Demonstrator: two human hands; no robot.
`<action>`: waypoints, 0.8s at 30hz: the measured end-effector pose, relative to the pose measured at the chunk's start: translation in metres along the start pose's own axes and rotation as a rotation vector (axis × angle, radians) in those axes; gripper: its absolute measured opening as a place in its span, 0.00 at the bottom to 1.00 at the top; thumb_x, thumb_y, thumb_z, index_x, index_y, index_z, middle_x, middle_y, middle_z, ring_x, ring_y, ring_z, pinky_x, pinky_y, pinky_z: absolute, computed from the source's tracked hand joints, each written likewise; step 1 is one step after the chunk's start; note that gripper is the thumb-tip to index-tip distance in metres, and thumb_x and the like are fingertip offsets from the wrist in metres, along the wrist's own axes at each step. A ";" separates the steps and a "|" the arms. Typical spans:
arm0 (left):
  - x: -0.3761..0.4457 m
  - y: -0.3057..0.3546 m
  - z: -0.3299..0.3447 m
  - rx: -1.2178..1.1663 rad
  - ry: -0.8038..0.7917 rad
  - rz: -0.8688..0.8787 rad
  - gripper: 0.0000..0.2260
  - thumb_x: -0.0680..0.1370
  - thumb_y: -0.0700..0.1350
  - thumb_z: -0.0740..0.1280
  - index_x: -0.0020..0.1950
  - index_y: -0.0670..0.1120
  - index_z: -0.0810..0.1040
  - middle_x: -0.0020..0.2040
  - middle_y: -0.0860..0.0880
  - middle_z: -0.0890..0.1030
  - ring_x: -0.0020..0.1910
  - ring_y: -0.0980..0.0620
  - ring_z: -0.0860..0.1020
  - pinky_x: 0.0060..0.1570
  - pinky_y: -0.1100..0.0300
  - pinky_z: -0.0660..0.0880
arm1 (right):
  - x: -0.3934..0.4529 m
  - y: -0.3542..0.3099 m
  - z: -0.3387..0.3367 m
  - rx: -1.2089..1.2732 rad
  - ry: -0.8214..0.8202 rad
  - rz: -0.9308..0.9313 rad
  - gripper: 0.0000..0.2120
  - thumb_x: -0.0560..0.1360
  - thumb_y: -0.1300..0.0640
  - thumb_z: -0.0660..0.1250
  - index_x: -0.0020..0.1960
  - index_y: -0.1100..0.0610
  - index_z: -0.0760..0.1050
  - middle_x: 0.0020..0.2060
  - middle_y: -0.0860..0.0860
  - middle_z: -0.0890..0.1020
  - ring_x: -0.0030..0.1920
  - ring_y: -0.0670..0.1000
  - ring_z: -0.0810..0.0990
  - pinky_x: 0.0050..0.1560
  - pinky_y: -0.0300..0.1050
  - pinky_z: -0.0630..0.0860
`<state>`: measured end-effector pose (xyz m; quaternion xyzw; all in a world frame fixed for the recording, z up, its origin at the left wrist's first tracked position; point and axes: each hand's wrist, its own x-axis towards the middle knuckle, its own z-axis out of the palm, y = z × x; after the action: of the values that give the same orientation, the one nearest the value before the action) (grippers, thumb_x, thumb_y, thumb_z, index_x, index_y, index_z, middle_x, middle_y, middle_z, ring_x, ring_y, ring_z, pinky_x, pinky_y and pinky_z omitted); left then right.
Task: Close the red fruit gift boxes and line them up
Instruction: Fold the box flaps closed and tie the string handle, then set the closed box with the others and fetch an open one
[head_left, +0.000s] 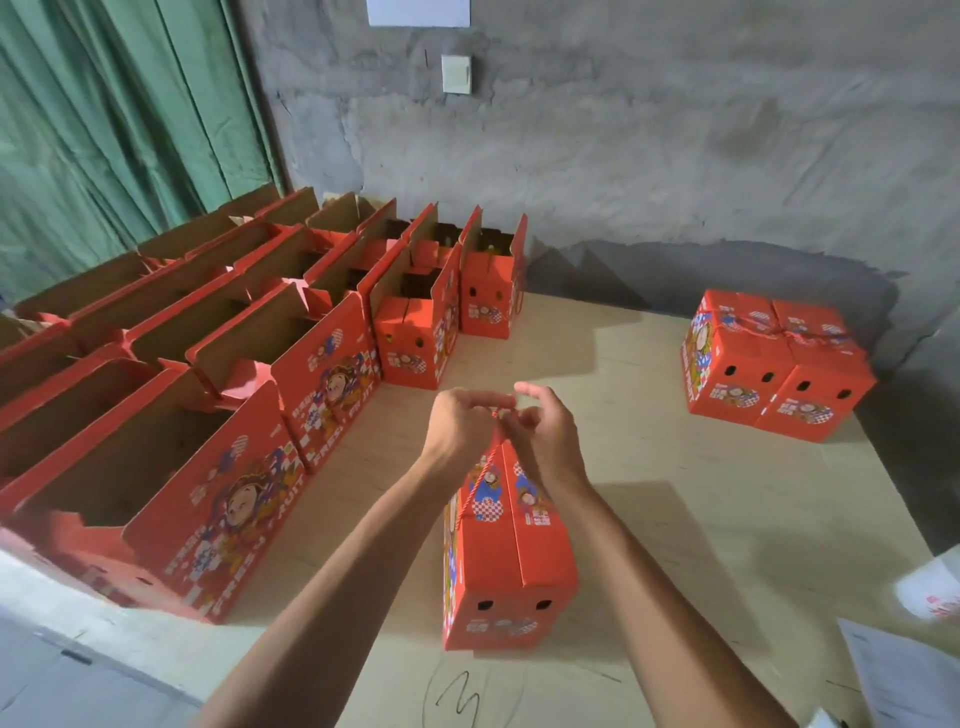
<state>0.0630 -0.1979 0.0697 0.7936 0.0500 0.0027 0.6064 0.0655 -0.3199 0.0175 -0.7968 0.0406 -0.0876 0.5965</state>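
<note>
Both my hands, left hand (462, 415) and right hand (540, 423), pinch rope handle (496, 415) above closed box (506, 551). Risk: pulling hard tips box, reopens flaps.

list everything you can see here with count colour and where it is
closed box in hand: one, red, table centre, flaps shut
cord: one, red and white twisted, running from the box top up to the fingers
finished boxes: two, red, closed, side by side at the far right by the wall
open boxes: many, exact count unclear, red with brown insides, flaps up, in rows on the left
table: one, pale wood, a pen scribble near its front edge
curtain: one, green, upper left
wall: grey concrete, behind
wall switch: one, white, on the wall
papers: white, lower right corner, blurred
left hand: pinches the cord above the box
right hand: pinches the cord beside it
</note>
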 end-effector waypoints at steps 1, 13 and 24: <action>0.003 0.007 0.005 0.009 -0.022 0.025 0.21 0.73 0.28 0.58 0.49 0.43 0.88 0.33 0.49 0.83 0.23 0.63 0.76 0.24 0.70 0.69 | 0.008 -0.004 -0.009 0.012 0.024 0.007 0.21 0.78 0.54 0.72 0.69 0.50 0.74 0.42 0.49 0.86 0.42 0.45 0.85 0.41 0.38 0.77; 0.085 0.057 0.094 0.349 -0.076 0.238 0.21 0.77 0.38 0.64 0.69 0.44 0.63 0.65 0.43 0.70 0.64 0.41 0.68 0.64 0.45 0.69 | 0.142 -0.041 -0.085 0.250 0.263 0.131 0.21 0.74 0.65 0.70 0.67 0.59 0.78 0.47 0.60 0.86 0.43 0.54 0.85 0.52 0.55 0.84; 0.199 0.074 0.243 0.551 -0.253 0.107 0.43 0.78 0.53 0.72 0.82 0.48 0.47 0.78 0.44 0.58 0.75 0.39 0.60 0.70 0.39 0.68 | 0.319 -0.018 -0.190 0.125 0.336 0.083 0.22 0.74 0.70 0.66 0.68 0.63 0.76 0.36 0.55 0.85 0.33 0.50 0.81 0.40 0.43 0.78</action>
<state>0.2823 -0.4344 0.0654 0.9238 -0.0688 -0.0779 0.3686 0.3422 -0.5480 0.1161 -0.7301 0.1669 -0.1973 0.6326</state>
